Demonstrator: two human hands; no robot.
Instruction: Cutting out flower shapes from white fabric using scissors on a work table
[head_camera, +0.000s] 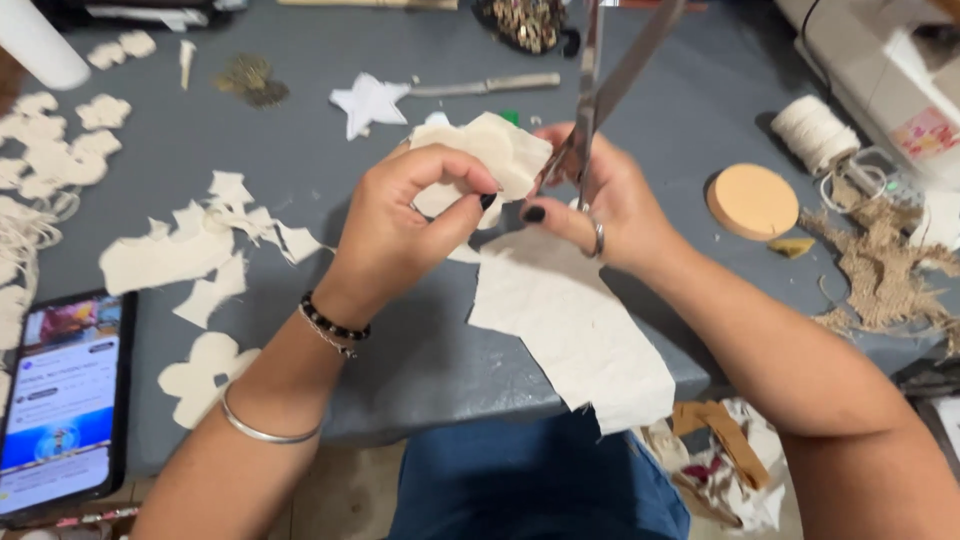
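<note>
Grey work surface (330, 170), littered with cream fabric offcuts (170, 250) at left and centre-left. Phone (62, 400) with lit screen at near-left edge. White star cut-out (368, 102) at far centre, metal-handled tool (488, 85) just beside it. Round cork disc (752, 200) at right, spool of cream twine (812, 132) beyond it, frayed burlap (880, 265) further right. Larger cream fabric sheet (575, 330) overhanging near edge of surface, below both hands.

Left hand (395, 235): grip closed on cream lobed fabric piece (485, 160), thumb and fingertips pinching its lower edge; piece raised above surface, at centre of view, tilted toward camera. Bead bracelet and thin bangle on left wrist.

Right hand (610, 205): grip closed around handles of scissors (600, 90), ring on one finger. Blades parted, pointing up and away, right edge of fabric piece at base of blades. Contact between blades and fabric: cannot tell.
</note>
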